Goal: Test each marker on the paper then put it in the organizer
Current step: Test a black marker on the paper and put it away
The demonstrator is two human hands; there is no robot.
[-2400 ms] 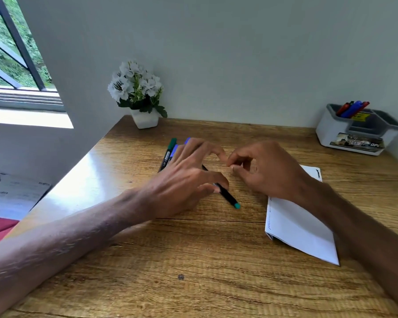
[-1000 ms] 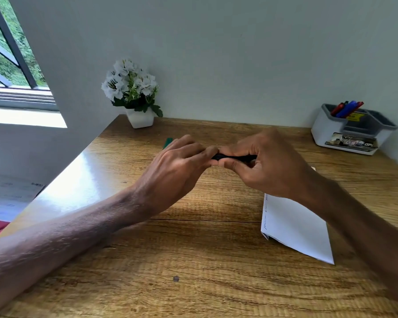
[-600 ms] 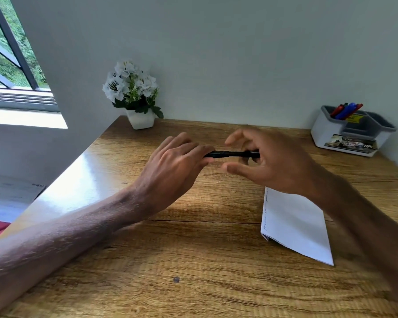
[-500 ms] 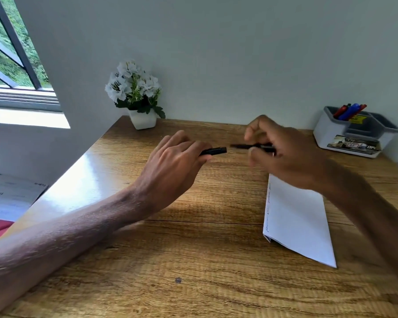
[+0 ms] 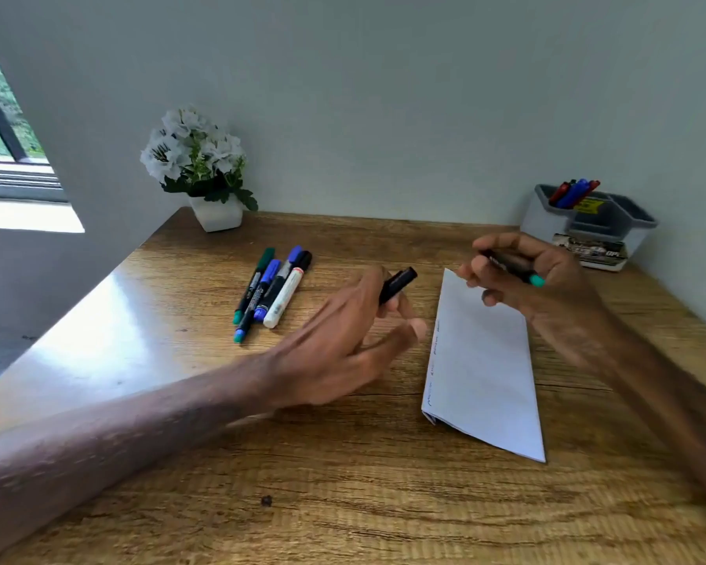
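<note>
Left hand (image 5: 343, 344) pinches the black cap (image 5: 398, 284) in its fingertips, its lower fingers loosely spread. Right hand (image 5: 522, 275) curls round the marker (image 5: 510, 265) over the paper's (image 5: 481, 369) far end. Spare markers (image 5: 274, 287) lie left of the left hand. The organizer (image 5: 547, 222) stands beyond the right.

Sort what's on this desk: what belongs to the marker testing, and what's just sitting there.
Job in hand: marker in the right hand; its cap in the left hand; paper; loose markers; organizer and the stored markers in it.
Lying about: potted flowers; window.
</note>
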